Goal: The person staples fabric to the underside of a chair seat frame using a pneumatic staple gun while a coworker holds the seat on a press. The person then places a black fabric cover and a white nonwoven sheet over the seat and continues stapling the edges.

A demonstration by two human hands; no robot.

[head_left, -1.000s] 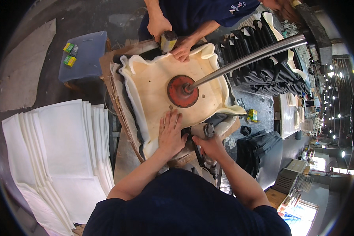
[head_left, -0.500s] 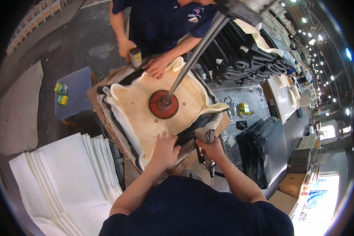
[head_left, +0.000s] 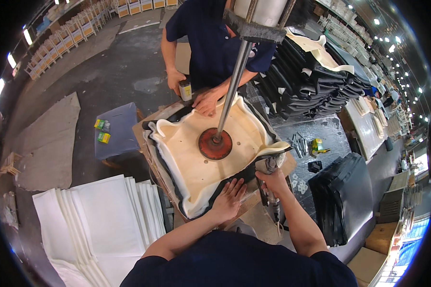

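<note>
An upside-down seat cushion lies before me: a pale wooden board (head_left: 187, 167) with cream foam around its edges and a black cover (head_left: 246, 176). A red round press plate (head_left: 208, 152) on a metal rod (head_left: 233, 81) bears down on its middle. My left hand (head_left: 227, 203) lies with outstretched fingers on the black cover along the near edge. My right hand (head_left: 274, 182) grips a staple gun (head_left: 267, 165) by its handle, at the near right corner of the cushion. Most of the gun's handle is hidden by the fingers.
Across the cushion a co-worker holds another staple gun (head_left: 185, 91) and presses a hand on the far edge. White foam sheets (head_left: 100, 215) stand at left, near a blue-grey stool (head_left: 117, 138) with small boxes. Black covers (head_left: 342, 191) and small boxes lie on the right-hand table (head_left: 292, 126).
My left hand has moved from the board to the black cover at the near edge, which now folds inward there. The staple gun has come up closer to the corner. The view has shifted.
</note>
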